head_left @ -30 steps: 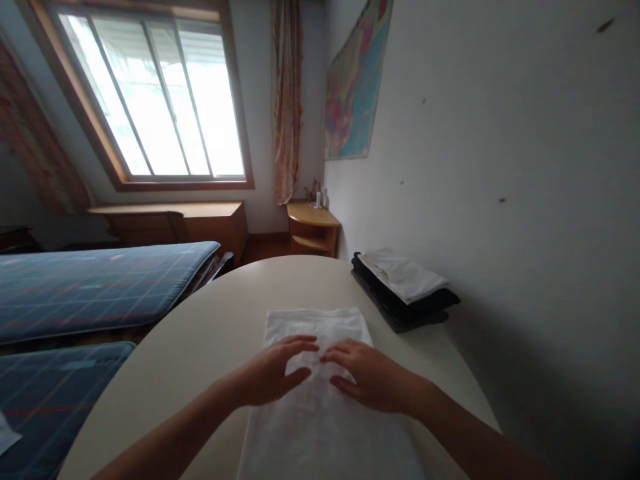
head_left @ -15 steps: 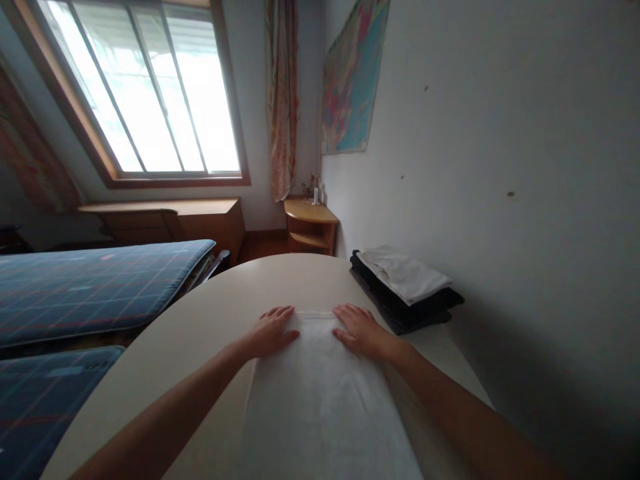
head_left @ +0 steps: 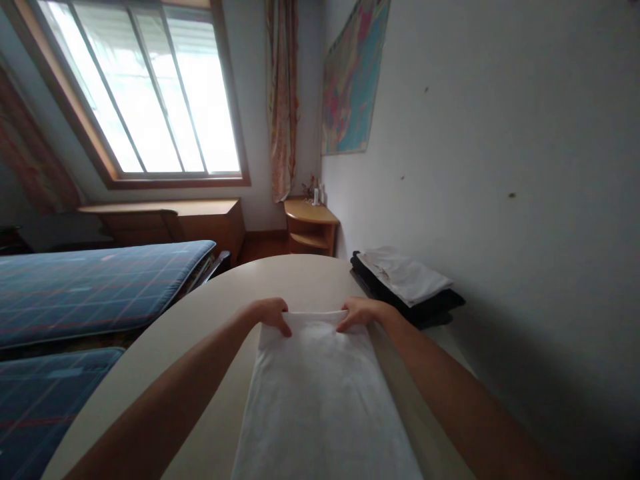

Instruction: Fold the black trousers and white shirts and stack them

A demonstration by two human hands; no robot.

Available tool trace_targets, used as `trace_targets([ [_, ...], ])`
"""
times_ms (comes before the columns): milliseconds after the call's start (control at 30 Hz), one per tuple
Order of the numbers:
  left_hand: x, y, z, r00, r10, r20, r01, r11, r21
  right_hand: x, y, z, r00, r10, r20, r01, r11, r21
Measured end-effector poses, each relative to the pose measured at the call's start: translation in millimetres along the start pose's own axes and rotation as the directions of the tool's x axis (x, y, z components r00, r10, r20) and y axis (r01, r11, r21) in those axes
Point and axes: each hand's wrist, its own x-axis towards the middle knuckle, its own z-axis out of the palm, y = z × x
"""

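Note:
A white piece of clothing (head_left: 323,393), folded into a long strip, lies on the pale round table (head_left: 220,333) and runs toward me past the bottom of the view. My left hand (head_left: 273,313) is closed on its far left corner, thumb on top and fingers curled under the far edge. At the far right corner my right hand (head_left: 360,312) pinches the cloth the same way. The far edge stretches straight between both hands. The fingers beneath the cloth are hidden.
A stack of folded dark clothes (head_left: 425,313) with a folded white garment (head_left: 407,273) on top sits at the table's right, by the wall. Blue plaid mattresses (head_left: 100,287) lie to the left. A small wooden corner shelf (head_left: 310,212) stands beyond the table.
Both hands lay flat with fingers spread on the cloth's far end. Now they grip its two far corners, fingers tucked under, and the far edge looks straighter.

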Motion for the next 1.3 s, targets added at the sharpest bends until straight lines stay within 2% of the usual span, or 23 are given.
trace_targets([
  [133, -8, 1, -4, 0.997, 0.041, 0.060, -0.038, 0.998, -0.044, -6, 1, -3, 0.998, -0.056, 0.000, 0.056, 0.998, 0.015],
  [300, -21, -2, -11, 0.996, 0.091, -0.003, -0.091, 0.992, -0.084, -15, 0, -5, 0.986, -0.134, -0.100, 0.133, 0.991, -0.016],
  [467, -31, -1, -28, 0.980, 0.070, -0.187, -0.081, 0.996, -0.048, -18, -5, -15, 0.929, -0.183, -0.321, 0.172, 0.983, -0.063],
  [633, -48, 11, -43, 0.906, 0.018, -0.423, -0.004, 0.999, 0.035, -29, -14, -28, 0.837, -0.218, -0.502, 0.191, 0.976, -0.105],
  [700, -61, 17, -46, 0.881, 0.052, -0.470, -0.017, 0.997, 0.078, -40, -18, -31, 0.807, -0.248, -0.536, 0.220, 0.969, -0.116],
  [800, -87, 27, -45, 0.846, 0.166, -0.507, -0.092, 0.981, 0.169, -64, -26, -29, 0.784, -0.299, -0.544, 0.277, 0.953, -0.123],
  [933, -128, 39, -32, 0.813, 0.262, -0.519, -0.173, 0.961, 0.214, -109, -37, -14, 0.775, -0.355, -0.523, 0.316, 0.934, -0.166],
  [1067, -166, 48, -6, 0.792, 0.331, -0.513, -0.243, 0.942, 0.233, -154, -45, 17, 0.785, -0.441, -0.436, 0.347, 0.895, -0.281],
  [1200, -195, 52, 27, 0.720, 0.425, -0.548, -0.323, 0.905, 0.278, -188, -49, 55, 0.784, -0.506, -0.361, 0.350, 0.839, -0.415],
  [1300, -212, 55, 51, 0.667, 0.497, -0.555, -0.377, 0.868, 0.324, -202, -47, 82, 0.769, -0.559, -0.309, 0.378, 0.788, -0.486],
])
